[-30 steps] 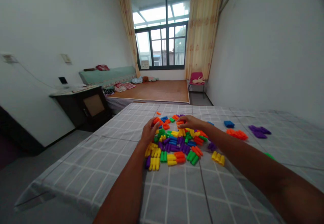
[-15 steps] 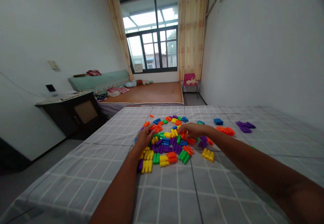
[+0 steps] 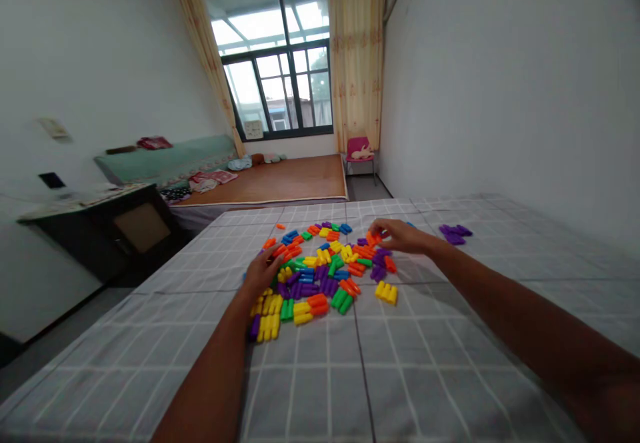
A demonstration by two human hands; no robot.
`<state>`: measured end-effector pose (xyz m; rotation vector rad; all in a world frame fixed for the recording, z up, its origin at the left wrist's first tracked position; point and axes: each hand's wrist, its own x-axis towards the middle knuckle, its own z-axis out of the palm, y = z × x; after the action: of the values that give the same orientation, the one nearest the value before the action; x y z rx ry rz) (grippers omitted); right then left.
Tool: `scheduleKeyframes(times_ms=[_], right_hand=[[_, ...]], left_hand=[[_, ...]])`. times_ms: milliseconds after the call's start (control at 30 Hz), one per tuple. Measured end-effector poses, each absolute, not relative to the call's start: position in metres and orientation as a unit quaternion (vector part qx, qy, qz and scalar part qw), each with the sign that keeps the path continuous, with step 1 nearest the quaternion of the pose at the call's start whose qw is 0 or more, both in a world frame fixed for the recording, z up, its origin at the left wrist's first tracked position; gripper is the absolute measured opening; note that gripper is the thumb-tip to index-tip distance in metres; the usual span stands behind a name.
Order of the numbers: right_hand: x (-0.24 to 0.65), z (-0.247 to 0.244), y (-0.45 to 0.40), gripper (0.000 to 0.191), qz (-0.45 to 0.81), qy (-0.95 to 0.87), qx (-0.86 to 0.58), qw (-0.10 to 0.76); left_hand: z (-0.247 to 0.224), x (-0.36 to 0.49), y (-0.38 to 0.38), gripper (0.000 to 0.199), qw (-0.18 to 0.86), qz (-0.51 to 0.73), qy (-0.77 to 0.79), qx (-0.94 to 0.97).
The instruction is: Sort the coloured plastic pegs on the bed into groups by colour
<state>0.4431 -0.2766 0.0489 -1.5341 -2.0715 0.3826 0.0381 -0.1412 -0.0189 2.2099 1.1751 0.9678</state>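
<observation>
On the checked cloth lies a pile of small plastic bullet-shaped building blocks [image 3: 305, 289] in yellow, orange, green, blue and purple. Many are joined in short rows. My left hand [image 3: 263, 271] rests at the pile's left side, fingers stretched over some orange blocks [image 3: 289, 251] and touching them. At the right edge of the pile, my right hand [image 3: 396, 235] pinches an orange block [image 3: 373, 237]. A yellow row [image 3: 387, 292] lies in front of the right hand. Purple blocks [image 3: 455, 233] sit apart farther right. The right forearm hides part of the cloth behind it.
The table with a grey checked cloth [image 3: 300, 389] fills the foreground. Beyond it are a bed [image 3: 295, 176], a dark cabinet [image 3: 130, 226] at left and a pink chair [image 3: 358, 148]. A white wall [image 3: 510, 96] runs along the right.
My right hand has moved from the middle of the pile to its right edge, with an orange block at its fingertips. The left hand stays by the pile. The whole view has shifted slightly.
</observation>
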Motion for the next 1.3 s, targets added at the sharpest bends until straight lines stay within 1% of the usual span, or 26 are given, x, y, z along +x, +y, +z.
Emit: scheduleKeyframes(times_ms=[67,133,200,267,333,467,600,667,833,1033,1300], right_hand=[[0.482,0.046,-0.288,0.038,0.169,-0.720,-0.588,0.328],[0.521,0.039,-0.301,0.046,0.189,-0.674,-0.611,0.371],[0.554,0.032,-0.314,0.051,0.198,-0.640,-0.633,0.389],[0.580,0.025,-0.325,0.053,0.193,-0.618,-0.655,0.390],[0.602,0.019,-0.333,0.053,0.179,-0.608,-0.678,0.372],[0.629,0.007,-0.338,0.051,0.170,-0.609,-0.719,0.289],[0.630,-0.003,-0.334,0.049,0.158,-0.623,-0.738,0.205],[0.625,-0.006,-0.332,0.050,0.163,-0.630,-0.738,0.182],[0.618,-0.007,-0.330,0.054,0.186,-0.633,-0.732,0.169],[0.614,-0.011,-0.329,0.055,0.183,-0.628,-0.746,0.129],[0.604,-0.013,-0.326,0.059,0.171,-0.636,-0.739,0.141]], left_hand=[[-0.018,0.038,-0.139,0.066,0.221,0.340,0.435,0.804],[-0.017,0.038,-0.139,0.068,0.216,0.334,0.441,0.804],[-0.014,0.038,-0.140,0.068,0.216,0.338,0.445,0.801],[-0.011,0.039,-0.143,0.069,0.220,0.343,0.449,0.795],[-0.007,0.040,-0.146,0.070,0.224,0.345,0.452,0.791],[-0.004,0.041,-0.149,0.068,0.238,0.344,0.449,0.790],[-0.004,0.041,-0.150,0.066,0.243,0.341,0.455,0.786],[-0.004,0.041,-0.150,0.065,0.245,0.340,0.458,0.784],[-0.005,0.040,-0.148,0.067,0.252,0.341,0.460,0.780],[-0.009,0.038,-0.146,0.069,0.240,0.332,0.456,0.790],[-0.009,0.037,-0.148,0.072,0.237,0.329,0.448,0.797]])
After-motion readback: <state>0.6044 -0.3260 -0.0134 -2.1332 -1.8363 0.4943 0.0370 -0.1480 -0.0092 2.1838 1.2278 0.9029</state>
